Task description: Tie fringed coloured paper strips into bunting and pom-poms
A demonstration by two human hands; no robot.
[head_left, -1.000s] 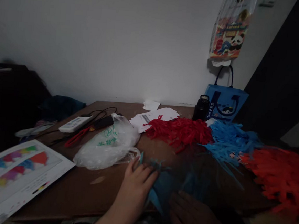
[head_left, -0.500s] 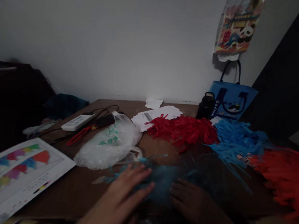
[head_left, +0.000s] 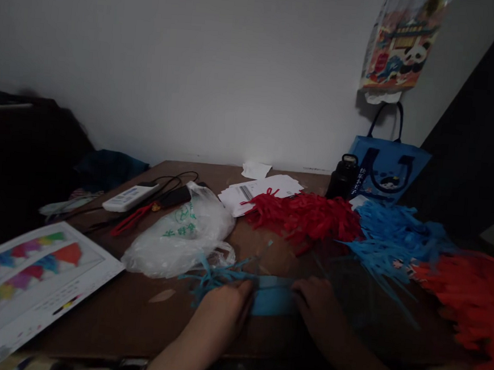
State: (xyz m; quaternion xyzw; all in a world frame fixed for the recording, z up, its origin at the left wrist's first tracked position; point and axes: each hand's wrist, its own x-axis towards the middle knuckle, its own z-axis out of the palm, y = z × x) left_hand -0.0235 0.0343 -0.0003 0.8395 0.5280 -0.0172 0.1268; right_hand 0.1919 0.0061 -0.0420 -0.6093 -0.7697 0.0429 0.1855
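A flat light-blue strip (head_left: 273, 298) with thin fringes lies near the front of the brown table. My left hand (head_left: 231, 302) is closed at the strip's left end, its fingers curled on it. At the right end, my right hand (head_left: 315, 299) has its fingers bent together against the edge; what they pinch is dim and partly hidden. Loose blue fringes (head_left: 212, 276) spread out left of my left hand. Behind the strip lie a red fringed pile (head_left: 313, 216), a brighter blue pile (head_left: 401, 231) and, far right, an orange-red pile (head_left: 473, 300).
A crumpled plastic bag (head_left: 178, 236) lies left of centre, a printed sheet (head_left: 28, 293) at the front left. Farther back are white papers (head_left: 239, 198), a power strip (head_left: 130, 197), a black bottle (head_left: 342, 178) and a blue tote bag (head_left: 391, 168). Another bag (head_left: 403, 49) hangs on the wall.
My left hand was spread over the blue material and has now closed at the strip's left end. My right hand has shifted slightly up and right. The blue strip shows flatter between them.
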